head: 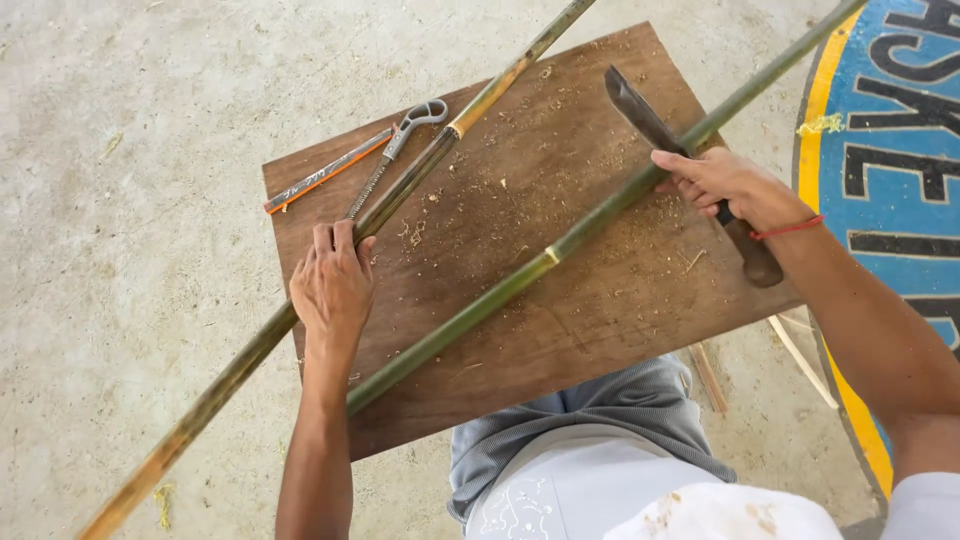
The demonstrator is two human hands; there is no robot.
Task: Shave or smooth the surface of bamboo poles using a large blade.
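My left hand (331,283) grips a long bamboo pole (420,165), green turning yellow-brown, that runs from the lower left up across the brown wooden board (560,320). My right hand (728,186) holds a dark-bladed machete (640,115) by its wooden handle, the blade pointing up and left. The same hand also touches a second, greener bamboo pole (480,310), which crosses the board diagonally from my lap to the upper right.
A metal tool with a looped grip (405,130) and a flat orange-edged strip (325,172) lie at the board's upper left corner. Sawdust and chips cover the board. Concrete floor surrounds it; a blue and yellow painted surface (880,150) lies on the right.
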